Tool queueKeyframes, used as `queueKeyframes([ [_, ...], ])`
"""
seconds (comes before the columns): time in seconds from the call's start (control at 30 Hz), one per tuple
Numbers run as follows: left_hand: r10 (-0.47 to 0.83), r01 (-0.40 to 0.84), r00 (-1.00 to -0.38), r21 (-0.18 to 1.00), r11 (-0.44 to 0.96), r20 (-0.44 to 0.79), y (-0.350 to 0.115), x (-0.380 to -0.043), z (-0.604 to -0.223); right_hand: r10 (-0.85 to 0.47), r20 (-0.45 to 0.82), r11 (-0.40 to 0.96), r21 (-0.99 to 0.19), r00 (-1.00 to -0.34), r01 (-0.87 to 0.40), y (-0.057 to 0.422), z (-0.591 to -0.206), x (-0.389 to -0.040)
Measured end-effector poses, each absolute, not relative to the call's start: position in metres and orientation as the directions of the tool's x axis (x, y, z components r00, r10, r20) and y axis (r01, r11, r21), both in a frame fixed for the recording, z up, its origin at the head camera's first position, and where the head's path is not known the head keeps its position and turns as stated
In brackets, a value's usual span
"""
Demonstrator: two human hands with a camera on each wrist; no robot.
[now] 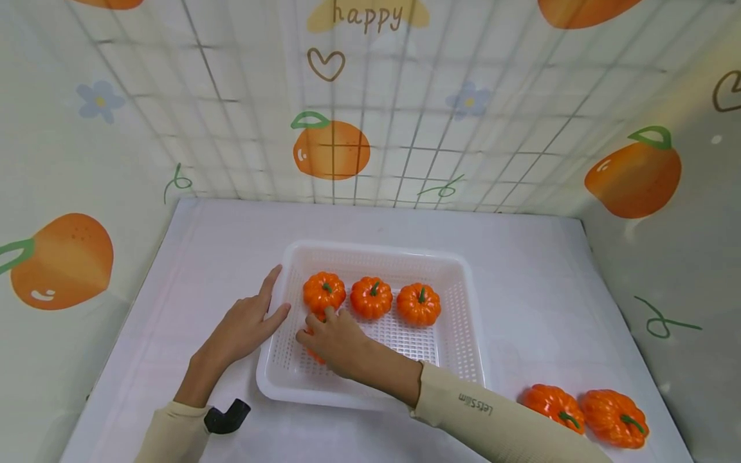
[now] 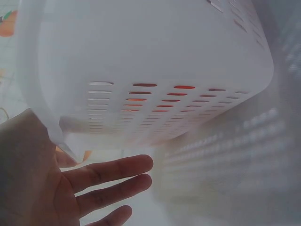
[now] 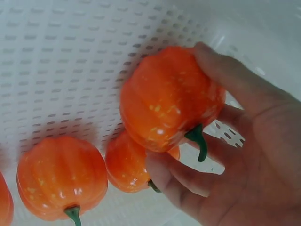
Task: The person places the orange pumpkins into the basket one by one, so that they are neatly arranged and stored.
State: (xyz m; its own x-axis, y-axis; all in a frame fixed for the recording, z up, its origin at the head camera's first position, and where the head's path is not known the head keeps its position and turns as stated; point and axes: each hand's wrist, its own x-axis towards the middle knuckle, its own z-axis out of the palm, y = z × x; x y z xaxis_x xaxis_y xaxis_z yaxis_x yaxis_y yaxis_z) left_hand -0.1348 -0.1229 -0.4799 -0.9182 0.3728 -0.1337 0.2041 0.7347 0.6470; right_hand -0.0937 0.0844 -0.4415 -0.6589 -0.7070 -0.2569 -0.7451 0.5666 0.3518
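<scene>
I see the person's left forearm [image 1: 197,379] reaching in from the near left, the left hand [image 1: 246,325] spread, index finger [image 1: 271,280] pointing far and thumb [image 1: 278,318] out to the right. The right forearm [image 1: 457,402] slants in from the near right; the right hand [image 1: 341,344] grips, fingers [image 3: 162,176] curled, near the left one.

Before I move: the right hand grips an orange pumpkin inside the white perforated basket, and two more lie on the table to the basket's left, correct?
No: the two orange pumpkins lie on the table to the right of the white perforated basket, as the head view shows. The right hand grips an orange pumpkin inside it.
</scene>
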Motion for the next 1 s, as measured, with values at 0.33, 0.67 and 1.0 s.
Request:
queueKeyframes([
  [0.33, 0.380, 0.226, -0.919, 0.641, 0.734, -0.110, -0.124, -0.135, -0.479, -0.722, -0.225, 0.535, 0.417, -0.654, -0.735, 0.081, -0.437, -0.093],
  [0.67, 0.379, 0.219, -0.919, 0.654, 0.724, -0.112, -0.124, -0.135, -0.481, -0.709, -0.251, 0.540, 0.408, -0.659, -0.736, 0.080, -0.438, -0.094],
  [1.0, 0.368, 0.193, -0.920, 0.661, 0.725, -0.135, -0.123, -0.135, -0.479, -0.716, -0.236, 0.596, 0.285, -0.657, -0.751, 0.091, -0.417, -0.101],
])
